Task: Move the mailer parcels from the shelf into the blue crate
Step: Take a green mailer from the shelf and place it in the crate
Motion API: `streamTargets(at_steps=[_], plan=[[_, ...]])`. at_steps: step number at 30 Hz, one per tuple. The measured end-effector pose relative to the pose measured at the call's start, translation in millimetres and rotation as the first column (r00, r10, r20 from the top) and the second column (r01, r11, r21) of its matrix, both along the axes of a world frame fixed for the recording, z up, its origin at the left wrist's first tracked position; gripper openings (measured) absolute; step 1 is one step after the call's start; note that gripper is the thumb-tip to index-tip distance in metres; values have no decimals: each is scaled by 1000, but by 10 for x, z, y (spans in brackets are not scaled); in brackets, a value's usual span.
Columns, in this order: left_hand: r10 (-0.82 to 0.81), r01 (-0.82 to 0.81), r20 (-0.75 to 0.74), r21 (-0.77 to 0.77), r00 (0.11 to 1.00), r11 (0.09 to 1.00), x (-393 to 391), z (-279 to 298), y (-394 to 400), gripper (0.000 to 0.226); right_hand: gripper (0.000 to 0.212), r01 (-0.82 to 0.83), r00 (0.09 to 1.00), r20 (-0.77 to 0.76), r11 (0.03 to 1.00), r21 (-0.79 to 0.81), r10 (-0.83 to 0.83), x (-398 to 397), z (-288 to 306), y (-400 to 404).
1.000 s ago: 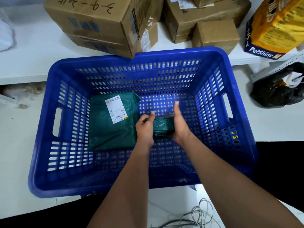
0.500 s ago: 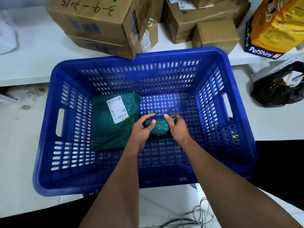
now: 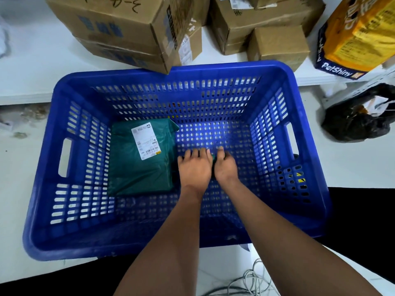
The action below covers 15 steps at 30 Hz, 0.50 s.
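Both hands have dropped lower onto the small parcel [image 3: 213,157] since half a second ago, when their fingers curled around its ends and its green top showed between them; now they cover it almost wholly, and only a dark green sliver shows between the two hands. Left hand [image 3: 195,166] lies palm down with fingers straight and slightly spread, pressing on the parcel's left part. Right hand [image 3: 226,165] lies beside it, touching it, with fingers bent at the far edge of the parcel; whether they grip it or only rest there, I cannot tell. That parcel sits on the crate [image 3: 307,163] floor, near the middle and a little toward the right.

To its left, just beside the left hand, a large green mailer [image 3: 147,171] lies flat on the crate floor against the left wall, its white label [image 3: 146,141] facing up.

Beyond the crate, brown boxes [image 3: 128,28] stand on a white shelf [image 3: 38,69], one corner overhanging the crate's far rim. An orange bag [image 3: 359,33] stands at the right end of the shelf. A black bag [image 3: 361,118] lies right of the crate, and grey cables [image 3: 245,283] lie on the floor by the right forearm.
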<state>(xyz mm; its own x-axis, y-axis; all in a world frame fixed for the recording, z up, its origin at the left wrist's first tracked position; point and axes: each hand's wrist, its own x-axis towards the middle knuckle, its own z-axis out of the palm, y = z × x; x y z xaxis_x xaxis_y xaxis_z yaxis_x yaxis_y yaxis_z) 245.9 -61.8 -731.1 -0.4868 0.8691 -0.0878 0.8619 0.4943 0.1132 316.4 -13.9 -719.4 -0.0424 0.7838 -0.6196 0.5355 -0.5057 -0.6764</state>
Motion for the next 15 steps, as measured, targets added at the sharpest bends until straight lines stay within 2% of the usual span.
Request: streamTargets(at_steps=[2,4,6,7,8,10,11,13,15], plan=[[-63,65,28,-79,998,995,-20,55,-7,25,48,-35,955,293,999,-27,41,-117,102,100],[-55,79,140,-176,989,981,-49,98,11,34,53,-277,823,537,957,90,188,-234,182,167],[-48,72,122,-208,991,975,-90,103,33,41,43,-496,744,618,830,256,254,-316,188,184],[-44,67,114,-210,992,975,-104,105,54,40,43,-527,746,605,800,285,276,-326,157,189],[-36,59,119,-198,992,978,-113,94,77,36,48,-491,784,551,827,273,284,-315,135,194],[-1,13,136,-86,991,996,-99,11,85,36,49,-313,885,395,943,116,245,-256,88,193],[45,-45,151,-5,987,999,-84,-11,79,48,47,-221,913,365,973,63,184,-227,63,176],[143,-168,189,122,971,978,-57,-55,57,59,46,-73,940,339,996,58,49,-202,75,128],[235,-291,282,173,930,941,-58,-97,51,56,41,-32,935,353,999,37,17,-225,64,133]])
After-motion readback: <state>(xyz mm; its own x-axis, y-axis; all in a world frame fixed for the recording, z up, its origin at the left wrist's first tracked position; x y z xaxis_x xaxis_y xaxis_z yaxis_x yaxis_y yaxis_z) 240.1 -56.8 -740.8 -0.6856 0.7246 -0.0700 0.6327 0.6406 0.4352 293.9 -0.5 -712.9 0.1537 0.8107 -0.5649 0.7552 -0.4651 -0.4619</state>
